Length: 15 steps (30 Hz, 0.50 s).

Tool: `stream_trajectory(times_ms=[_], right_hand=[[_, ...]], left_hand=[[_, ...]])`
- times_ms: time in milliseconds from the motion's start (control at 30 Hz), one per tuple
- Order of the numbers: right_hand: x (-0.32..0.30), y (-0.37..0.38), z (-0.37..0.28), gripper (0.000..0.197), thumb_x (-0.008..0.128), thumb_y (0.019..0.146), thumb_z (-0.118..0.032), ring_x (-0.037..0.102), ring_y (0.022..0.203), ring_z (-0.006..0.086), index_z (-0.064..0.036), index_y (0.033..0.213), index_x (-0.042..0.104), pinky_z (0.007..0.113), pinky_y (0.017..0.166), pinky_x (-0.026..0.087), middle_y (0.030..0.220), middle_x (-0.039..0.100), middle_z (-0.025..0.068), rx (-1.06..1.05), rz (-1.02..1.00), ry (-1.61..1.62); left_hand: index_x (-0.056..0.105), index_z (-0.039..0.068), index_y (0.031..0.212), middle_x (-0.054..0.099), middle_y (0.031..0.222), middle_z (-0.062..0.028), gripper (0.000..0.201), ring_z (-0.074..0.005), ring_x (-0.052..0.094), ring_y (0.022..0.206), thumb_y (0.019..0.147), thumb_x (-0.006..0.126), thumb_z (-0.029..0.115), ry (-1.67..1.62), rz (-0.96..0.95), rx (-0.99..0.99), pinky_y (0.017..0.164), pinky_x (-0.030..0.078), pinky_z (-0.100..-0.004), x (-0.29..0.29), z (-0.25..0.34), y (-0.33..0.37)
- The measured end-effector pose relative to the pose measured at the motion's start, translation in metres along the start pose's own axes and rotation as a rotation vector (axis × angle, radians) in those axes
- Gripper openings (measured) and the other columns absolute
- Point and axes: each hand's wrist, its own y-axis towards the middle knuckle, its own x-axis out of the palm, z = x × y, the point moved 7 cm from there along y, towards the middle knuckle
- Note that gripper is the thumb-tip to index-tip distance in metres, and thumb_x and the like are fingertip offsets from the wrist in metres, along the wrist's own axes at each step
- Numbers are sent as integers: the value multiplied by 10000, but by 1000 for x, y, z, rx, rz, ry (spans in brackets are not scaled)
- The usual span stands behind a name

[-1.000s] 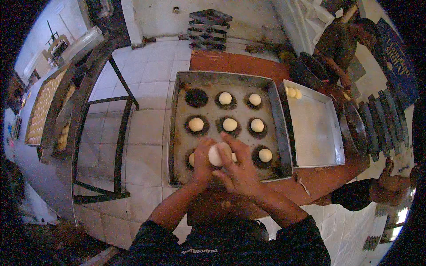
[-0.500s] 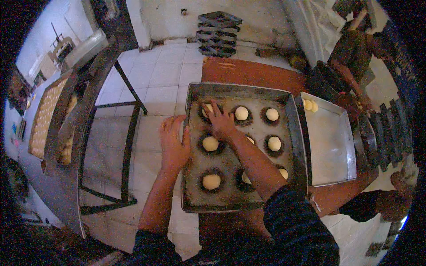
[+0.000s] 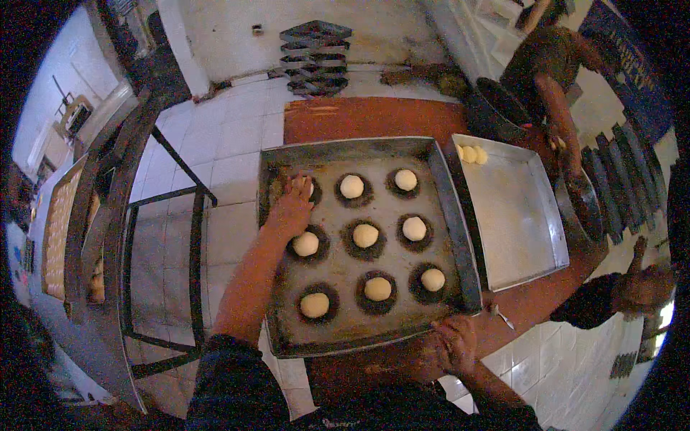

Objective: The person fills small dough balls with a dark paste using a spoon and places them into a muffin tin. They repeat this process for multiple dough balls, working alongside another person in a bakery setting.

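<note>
A deep, square metal baking tray (image 3: 374,327) lies in front of me, dark with use. Pale round dough balls (image 3: 365,235) sit in it in three rows of three, dark greasy patches around them. My left hand (image 3: 291,206) reaches over the tray's left wall, fingers stretched out on the far-left dough ball (image 3: 311,190) and partly hiding it. At the near right corner my right hand (image 3: 456,343) is closed, its curled fingers at the near rim.
A shallower metal tray (image 3: 510,215) with a few yellow dough pieces (image 3: 471,154) stands to the right on the brown table (image 3: 381,115). Beyond it a co-worker's arm (image 3: 564,129) reaches toward a metal bowl (image 3: 581,208). A black metal frame (image 3: 195,273) stands left; stacked dark tins (image 3: 314,61) stand at the back.
My right hand has left the far-left dough ball for the tray's near right corner. My left hand has moved from the left rim onto that ball. The view has shifted and the tray appears slightly turned.
</note>
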Motion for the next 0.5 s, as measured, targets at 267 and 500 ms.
stream_trajectory(times_ms=[267, 500], right_hand=[[35, -103, 37, 335, 641, 840, -91, 570, 967, 412, -11, 1161, 591, 510, 809, 481, 1125, 590, 208, 374, -91, -39], [42, -108, 42, 401, 693, 827, -116, 551, 1016, 418, -27, 1203, 585, 508, 849, 478, 1167, 567, 211, 441, -125, -79]], left_hand=[[532, 21, 1355, 531, 1391, -197, 493, -410, 460, 1314, 915, 618, 225, 112, 76, -45, 1115, 385, -446, -32, -18, 17], [247, 30, 1538, 241, 1597, -189, 681, -391, 279, 1449, 983, 530, 306, 275, 107, -34, 1141, 326, -531, 16, -39, 18]])
